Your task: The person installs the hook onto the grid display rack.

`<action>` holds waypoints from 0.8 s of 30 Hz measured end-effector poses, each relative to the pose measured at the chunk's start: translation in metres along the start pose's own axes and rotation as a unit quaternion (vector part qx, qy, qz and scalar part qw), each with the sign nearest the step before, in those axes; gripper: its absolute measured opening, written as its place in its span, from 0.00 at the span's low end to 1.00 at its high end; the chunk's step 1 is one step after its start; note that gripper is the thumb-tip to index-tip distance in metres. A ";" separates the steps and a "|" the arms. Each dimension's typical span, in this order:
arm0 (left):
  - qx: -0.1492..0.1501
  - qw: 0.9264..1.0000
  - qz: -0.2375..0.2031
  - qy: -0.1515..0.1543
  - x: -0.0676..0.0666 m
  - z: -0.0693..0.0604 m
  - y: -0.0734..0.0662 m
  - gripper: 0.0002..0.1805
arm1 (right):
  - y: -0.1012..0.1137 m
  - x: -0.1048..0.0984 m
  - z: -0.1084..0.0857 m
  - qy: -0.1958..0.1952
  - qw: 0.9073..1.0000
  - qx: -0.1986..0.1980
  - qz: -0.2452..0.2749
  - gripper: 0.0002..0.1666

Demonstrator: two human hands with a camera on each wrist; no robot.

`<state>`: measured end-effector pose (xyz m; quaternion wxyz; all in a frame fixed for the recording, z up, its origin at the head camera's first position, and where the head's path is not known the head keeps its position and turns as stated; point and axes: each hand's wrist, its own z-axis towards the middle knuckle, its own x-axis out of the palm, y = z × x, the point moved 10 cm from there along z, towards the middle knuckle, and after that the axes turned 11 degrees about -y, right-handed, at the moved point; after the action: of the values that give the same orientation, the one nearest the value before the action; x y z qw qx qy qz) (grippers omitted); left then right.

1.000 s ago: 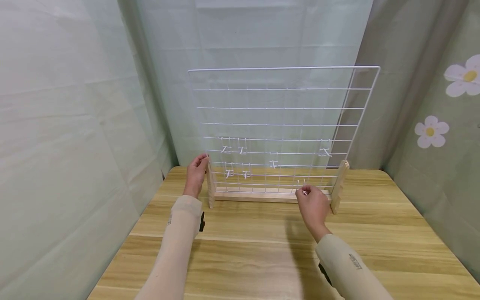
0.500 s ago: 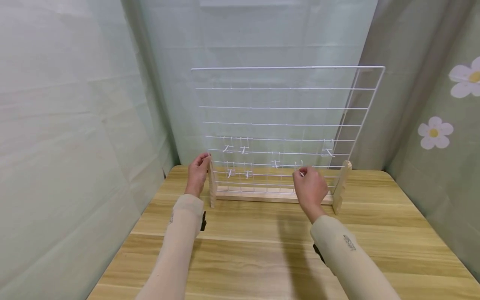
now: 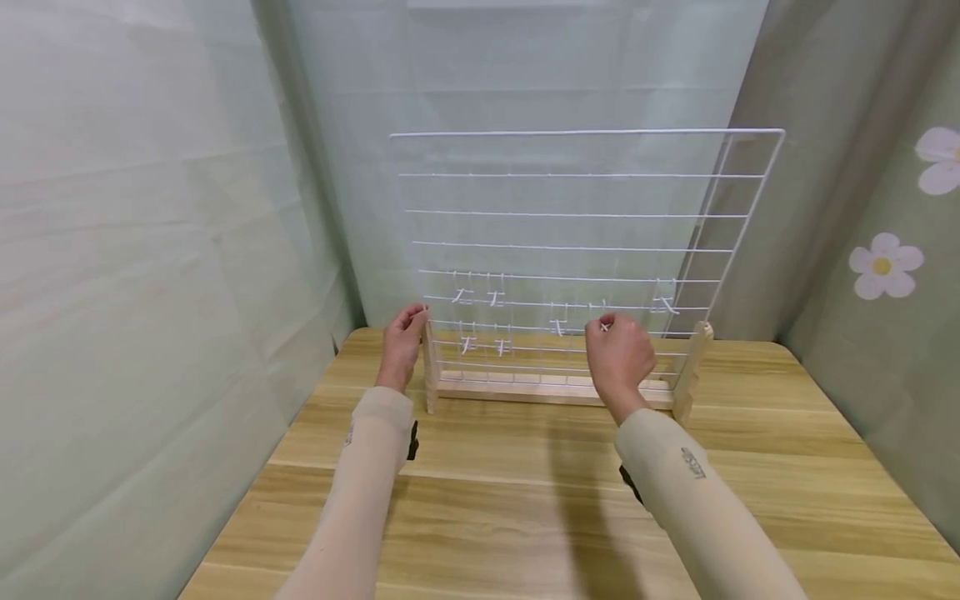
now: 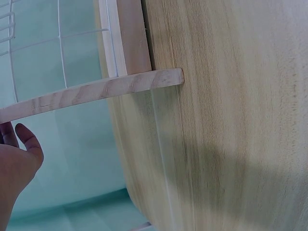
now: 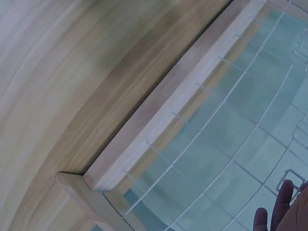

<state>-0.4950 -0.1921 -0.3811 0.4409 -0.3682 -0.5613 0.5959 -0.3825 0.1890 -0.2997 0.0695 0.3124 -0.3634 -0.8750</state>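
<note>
A white wire grid rack point(image 3: 585, 215) stands upright in a wooden base point(image 3: 540, 387). At its left side my left hand point(image 3: 400, 348) holds the rack's edge by the top of the left wooden upright point(image 4: 91, 94); the fingertips are partly hidden behind the wood. My right hand point(image 3: 619, 357) pinches a white wire hook point(image 5: 290, 179) against the lower right half of the grid. Most of that hook is covered by the hand. Several similar hooks hang on the grid, among them one just left of my right hand point(image 3: 557, 326) and one further right point(image 3: 663, 305).
The rack's base rests on a wood-grain table point(image 3: 480, 508). Pale green cloth point(image 3: 165, 250) hangs to the left and behind. On the right, the cloth carries white flowers point(image 3: 885, 266). The right wooden upright point(image 3: 692, 371) stands beside my right hand.
My right hand has risen with the hook from near the wooden base to a higher grid row, level with the middle hook. My left hand stays at the rack's left edge. The view has shifted slightly.
</note>
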 end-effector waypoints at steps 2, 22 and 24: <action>0.000 1.000 0.002 -0.001 0.000 0.000 0.000 0.23 | 0.000 0.000 0.001 0.000 1.000 0.010 -0.003 0.14; 0.012 1.000 -0.005 -0.009 0.000 0.002 -0.001 0.22 | -0.003 0.010 -0.002 -0.001 0.998 0.059 -0.009 0.14; 0.012 1.000 -0.005 -0.010 0.000 0.002 -0.001 0.21 | -0.004 0.011 -0.003 0.000 0.998 0.056 -0.008 0.14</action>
<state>-0.4966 -0.1927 -0.3799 0.4425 -0.3537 -0.5604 0.6041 -0.3890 0.1860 -0.3094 0.0451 0.3185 -0.4090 -0.8540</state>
